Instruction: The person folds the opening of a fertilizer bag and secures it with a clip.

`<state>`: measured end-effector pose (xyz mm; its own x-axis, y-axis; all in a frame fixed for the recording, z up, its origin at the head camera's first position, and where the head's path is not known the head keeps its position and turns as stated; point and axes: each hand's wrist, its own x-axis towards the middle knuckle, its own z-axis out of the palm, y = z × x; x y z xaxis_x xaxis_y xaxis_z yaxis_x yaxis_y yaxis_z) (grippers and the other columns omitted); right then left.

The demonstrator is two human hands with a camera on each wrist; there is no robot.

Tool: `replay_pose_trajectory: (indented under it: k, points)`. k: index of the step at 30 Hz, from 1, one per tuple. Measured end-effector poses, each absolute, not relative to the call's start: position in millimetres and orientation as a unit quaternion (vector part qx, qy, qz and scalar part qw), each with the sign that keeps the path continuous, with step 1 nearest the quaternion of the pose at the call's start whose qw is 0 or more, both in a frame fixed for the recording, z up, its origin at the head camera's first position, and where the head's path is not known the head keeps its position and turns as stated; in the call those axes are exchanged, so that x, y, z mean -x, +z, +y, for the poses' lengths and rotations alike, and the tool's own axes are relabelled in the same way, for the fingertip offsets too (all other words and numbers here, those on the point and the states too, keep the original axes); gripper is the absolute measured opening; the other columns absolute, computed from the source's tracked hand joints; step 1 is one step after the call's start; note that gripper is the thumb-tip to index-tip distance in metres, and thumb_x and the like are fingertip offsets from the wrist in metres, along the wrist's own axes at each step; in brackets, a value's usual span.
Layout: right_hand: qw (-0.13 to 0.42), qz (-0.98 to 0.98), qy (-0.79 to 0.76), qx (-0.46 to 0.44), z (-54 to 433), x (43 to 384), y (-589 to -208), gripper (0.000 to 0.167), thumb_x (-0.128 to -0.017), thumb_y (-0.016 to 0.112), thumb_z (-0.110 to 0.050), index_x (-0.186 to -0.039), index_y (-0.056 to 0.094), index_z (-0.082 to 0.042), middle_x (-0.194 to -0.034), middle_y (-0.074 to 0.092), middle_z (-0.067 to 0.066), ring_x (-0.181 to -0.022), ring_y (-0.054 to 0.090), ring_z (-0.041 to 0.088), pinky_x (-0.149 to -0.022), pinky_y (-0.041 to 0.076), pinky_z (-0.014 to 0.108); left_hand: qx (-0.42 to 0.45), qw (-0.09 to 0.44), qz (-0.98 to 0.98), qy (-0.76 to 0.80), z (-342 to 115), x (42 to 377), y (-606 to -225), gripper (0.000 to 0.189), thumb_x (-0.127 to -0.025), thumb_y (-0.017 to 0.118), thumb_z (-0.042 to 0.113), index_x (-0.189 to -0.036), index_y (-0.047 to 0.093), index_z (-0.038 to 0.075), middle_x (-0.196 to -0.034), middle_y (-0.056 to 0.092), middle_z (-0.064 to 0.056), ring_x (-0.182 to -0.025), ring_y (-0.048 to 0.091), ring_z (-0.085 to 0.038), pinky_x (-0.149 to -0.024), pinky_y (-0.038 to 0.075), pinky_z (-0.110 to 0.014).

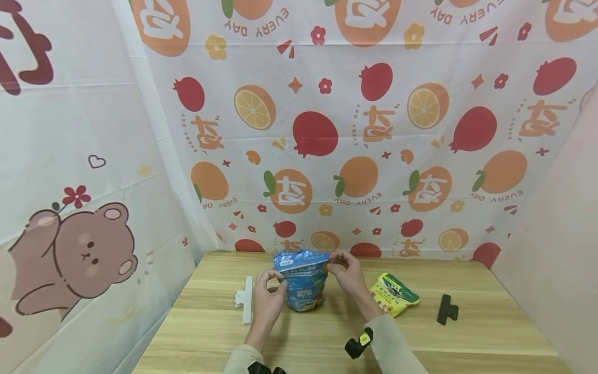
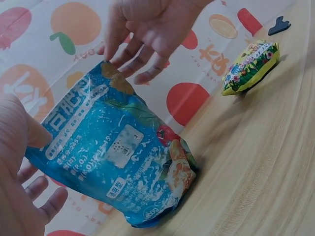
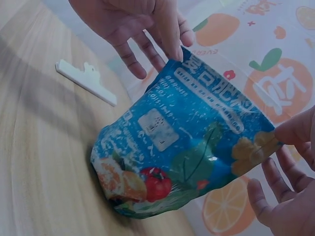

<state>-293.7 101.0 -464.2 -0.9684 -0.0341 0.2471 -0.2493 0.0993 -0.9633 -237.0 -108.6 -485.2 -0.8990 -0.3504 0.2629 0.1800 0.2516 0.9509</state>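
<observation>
A blue printed bag (image 1: 304, 291) stands upright on the table toward the back, its top edge folded over. My left hand (image 1: 269, 298) pinches the left end of that top edge between thumb and finger. At the opposite end, my right hand (image 1: 348, 275) pinches the other top corner. In the left wrist view the bag (image 2: 118, 147) shows white lettering, a small pale label and pictured vegetables. The right wrist view shows the bag (image 3: 182, 137) with its base on the wood and both thumbs at the upper corners.
Left of the bag lies a white clip (image 1: 246, 300). On the right are a yellow and green packet (image 1: 394, 294) and a black clip (image 1: 447, 309). The wooden table (image 1: 317, 348) meets a fruit-patterned cloth (image 1: 383, 176) at the back.
</observation>
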Motion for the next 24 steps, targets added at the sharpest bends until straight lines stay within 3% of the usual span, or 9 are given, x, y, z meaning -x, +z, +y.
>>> replay_pose_trajectory:
  k: [6, 13, 18, 24]
  points:
    - [0.096, -0.737, 0.659, -0.116, 100, 294, -457, 0.017, -0.092, 0.067, 0.002, -0.109, 0.063, 0.003, -0.123, 0.064, 0.019, -0.118, 0.061, 0.032, -0.089, 0.054, 0.021, -0.042, 0.225, -0.775, -0.589, -107, 238, -481, 0.013, -0.091, 0.069, 0.002, -0.098, 0.063, 0.011, -0.139, 0.052, -0.013, -0.134, 0.048, -0.030, -0.099, 0.047, -0.048]
    - [0.092, -0.755, 0.639, -0.111, 96, 293, -450, 0.017, -0.093, 0.067, -0.001, -0.110, 0.065, -0.002, -0.127, 0.065, 0.018, -0.120, 0.060, 0.032, -0.102, 0.053, 0.050, -0.030, 0.231, -0.791, -0.566, -107, 239, -477, 0.015, -0.090, 0.070, 0.002, -0.098, 0.063, 0.012, -0.144, 0.047, -0.014, -0.139, 0.040, -0.032, -0.104, 0.043, -0.051]
    - [0.103, -0.762, 0.628, -0.123, 92, 293, -443, 0.016, -0.093, 0.067, -0.002, -0.109, 0.065, -0.001, -0.123, 0.067, 0.014, -0.118, 0.061, 0.032, -0.102, 0.050, 0.052, -0.011, 0.256, -0.797, -0.547, -106, 241, -476, 0.017, -0.088, 0.071, 0.000, -0.096, 0.063, 0.012, -0.146, 0.048, -0.015, -0.139, 0.039, -0.035, -0.110, 0.038, -0.061]
    - [0.104, -0.780, 0.602, -0.136, 87, 287, -433, 0.014, -0.093, 0.065, -0.004, -0.107, 0.066, -0.006, -0.126, 0.066, 0.007, -0.126, 0.057, 0.030, -0.110, 0.040, 0.058, 0.013, 0.285, -0.813, -0.507, -104, 244, -474, 0.024, -0.085, 0.073, -0.002, -0.103, 0.066, 0.012, -0.142, 0.056, -0.014, -0.135, 0.042, -0.035, -0.111, 0.035, -0.063]
